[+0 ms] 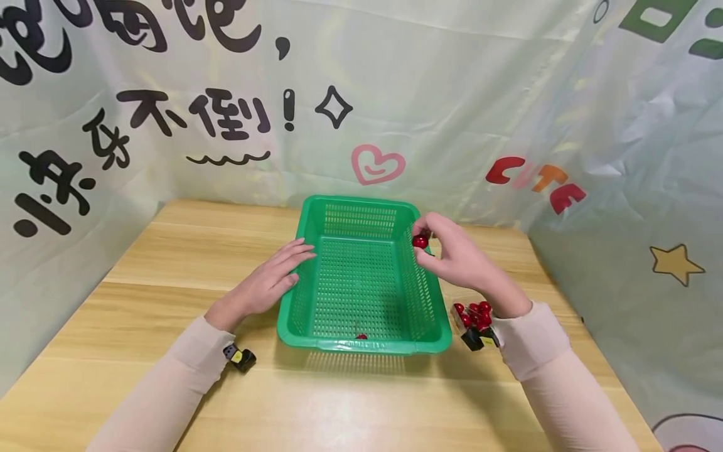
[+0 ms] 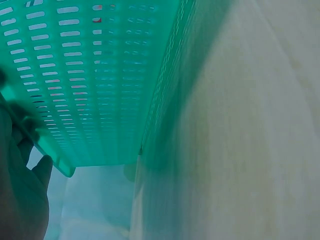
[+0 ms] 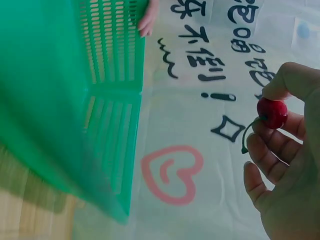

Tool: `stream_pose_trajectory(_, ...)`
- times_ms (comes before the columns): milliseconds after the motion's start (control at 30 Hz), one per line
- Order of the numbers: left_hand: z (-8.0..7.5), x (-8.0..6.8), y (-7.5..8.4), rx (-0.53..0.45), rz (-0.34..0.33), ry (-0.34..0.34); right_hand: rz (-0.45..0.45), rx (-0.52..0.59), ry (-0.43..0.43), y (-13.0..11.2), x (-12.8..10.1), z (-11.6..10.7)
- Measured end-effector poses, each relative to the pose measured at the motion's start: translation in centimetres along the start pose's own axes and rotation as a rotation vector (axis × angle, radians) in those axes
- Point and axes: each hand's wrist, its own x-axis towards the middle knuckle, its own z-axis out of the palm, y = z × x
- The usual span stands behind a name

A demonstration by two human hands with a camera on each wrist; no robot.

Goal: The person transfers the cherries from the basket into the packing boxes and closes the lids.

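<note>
A red cherry with a green stem is pinched between the thumb and fingers of my right hand, over the right rim of a green plastic basket. My left hand rests on the basket's left rim, fingers extended over the edge. Just behind the basket's front wall, another cherry shows only in part. Several more cherries sit in a clear container on the table, right of the basket and below my right wrist.
The wooden table runs back to a printed fabric backdrop that also rises at both sides. Small black devices are strapped to both wrists, the left one close to the tabletop.
</note>
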Motion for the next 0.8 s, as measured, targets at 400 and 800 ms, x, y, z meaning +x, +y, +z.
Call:
stream_pose_trajectory(400, 0.1, 0.1, -0.1, 0.006, -0.005, -0.012, 0.041, -0.135, 0.079, 2.9, -5.3, -2.1)
stream_pose_trajectory(800, 0.0, 0.0, 0.2, -0.003, -0.010, -0.010, 0.238, -0.231, 0.020, 5.3, -10.7, -2.2)
